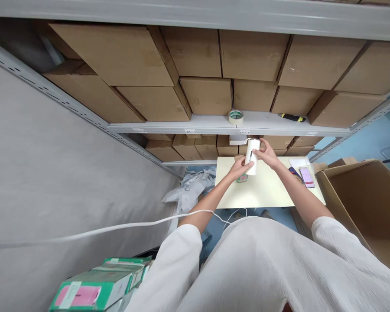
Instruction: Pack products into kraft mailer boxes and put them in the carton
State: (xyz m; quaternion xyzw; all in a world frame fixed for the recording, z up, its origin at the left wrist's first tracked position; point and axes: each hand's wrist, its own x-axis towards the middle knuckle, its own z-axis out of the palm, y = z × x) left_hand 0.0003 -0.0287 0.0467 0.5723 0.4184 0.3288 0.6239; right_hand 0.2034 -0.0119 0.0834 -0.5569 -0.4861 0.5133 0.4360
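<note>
Held up over the pale yellow tabletop [260, 190] is a white cylinder [252, 158] with dark printing on its side and a thin white cord or loop at its top. It looks like a tumbler or canister; its exact kind is unclear. My left hand [239, 168] grips it low on the left side. With fingers and thumb closed around its upper right side, my right hand [267, 154] holds it too. The cylinder tilts slightly. Just under my left hand, a small green box [242, 178] rests on the tabletop, partly hidden.
Shelves of cardboard boxes [206, 95] rise ahead, with a tape roll [235, 117] and a utility knife [291, 117] on one ledge. A phone [307, 177] lies at the table's right, beside a large open carton [360, 199]. A white cable [126, 226] crosses at left, above green boxes [94, 286].
</note>
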